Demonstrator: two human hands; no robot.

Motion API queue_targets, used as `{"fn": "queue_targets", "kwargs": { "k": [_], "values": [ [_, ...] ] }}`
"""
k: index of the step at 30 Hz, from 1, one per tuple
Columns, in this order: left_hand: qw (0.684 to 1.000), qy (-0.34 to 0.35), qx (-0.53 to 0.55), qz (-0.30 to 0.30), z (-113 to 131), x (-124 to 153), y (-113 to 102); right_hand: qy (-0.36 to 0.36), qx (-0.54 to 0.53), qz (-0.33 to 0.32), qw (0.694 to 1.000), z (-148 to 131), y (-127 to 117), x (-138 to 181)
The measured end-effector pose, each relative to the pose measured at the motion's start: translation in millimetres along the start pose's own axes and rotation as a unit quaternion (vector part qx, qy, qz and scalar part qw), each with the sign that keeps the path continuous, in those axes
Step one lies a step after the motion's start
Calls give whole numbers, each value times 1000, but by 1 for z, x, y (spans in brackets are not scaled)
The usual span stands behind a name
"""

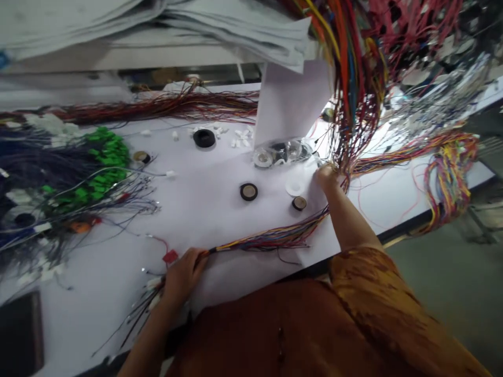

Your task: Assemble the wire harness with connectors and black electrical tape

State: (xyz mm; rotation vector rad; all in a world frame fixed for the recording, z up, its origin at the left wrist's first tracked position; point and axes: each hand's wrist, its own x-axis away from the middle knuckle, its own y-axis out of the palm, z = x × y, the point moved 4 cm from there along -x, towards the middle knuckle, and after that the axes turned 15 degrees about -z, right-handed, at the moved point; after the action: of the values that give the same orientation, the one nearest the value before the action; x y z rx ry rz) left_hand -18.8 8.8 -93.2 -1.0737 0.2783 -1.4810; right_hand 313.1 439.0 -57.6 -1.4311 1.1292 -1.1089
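Hands are seen in the head view as follows: the left hand is closed on the near end of a multicoloured wire bundle, which is laid across the white table. The right hand is closed on the bundle's far end, at the foot of the hanging wires. Two tape rolls and a clear bag are located near the right hand, and green connectors are heaped well apart at the left.
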Motion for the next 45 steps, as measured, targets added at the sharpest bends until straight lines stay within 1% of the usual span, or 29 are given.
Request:
{"fn": "queue_targets", "kwargs": {
  "k": [4,7,9,11,12,14,16,18,20,23,26,28,29,32,34,38,42,45],
  "values": [
    [1000,12,8,-8,3,-1,-5,40,-40,-60,997,-2,1,24],
    [1000,21,13,-10,4,1,-8,44,-75,-103,991,-4,-3,51],
    [999,31,18,-16,4,1,-9,33,-98,-132,986,-11,-3,77],
    [999,38,24,-18,4,2,-10,-10,-176,-171,969,-26,0,110],
    [999,39,27,-18,4,2,-10,-47,-231,-193,952,-38,2,128],
    [999,37,29,-14,4,1,-11,-142,-334,-231,903,-68,6,165],
    [999,34,28,-7,4,1,-11,-243,-363,-267,859,-103,10,199],
    [999,34,23,1,4,1,-11,-325,-345,-301,827,-135,15,226],
    [999,36,23,5,5,1,-10,-376,-319,-325,807,-162,20,244],
    [999,44,31,7,7,2,-11,-415,-242,-346,806,-189,31,258],
    [998,58,28,17,10,2,-13,-447,-93,-340,822,-208,39,266],
    [998,53,19,23,11,2,-13,-456,25,-314,832,-216,42,268],
    [999,45,13,24,11,1,-13,-460,77,-298,833,-219,43,269],
    [1000,11,-14,22,9,-2,-11,-481,175,-257,820,-228,39,269],
    [999,-9,-30,17,7,-4,-9,-494,206,-247,807,-232,35,269],
    [998,-32,-50,15,4,-6,-5,-492,249,-258,793,-238,26,270],
    [997,-29,-68,27,6,-6,-3,-489,276,-283,778,-244,16,274],
    [997,-19,-68,37,11,-4,-3,-483,297,-298,768,-242,8,277]
  ]
}}
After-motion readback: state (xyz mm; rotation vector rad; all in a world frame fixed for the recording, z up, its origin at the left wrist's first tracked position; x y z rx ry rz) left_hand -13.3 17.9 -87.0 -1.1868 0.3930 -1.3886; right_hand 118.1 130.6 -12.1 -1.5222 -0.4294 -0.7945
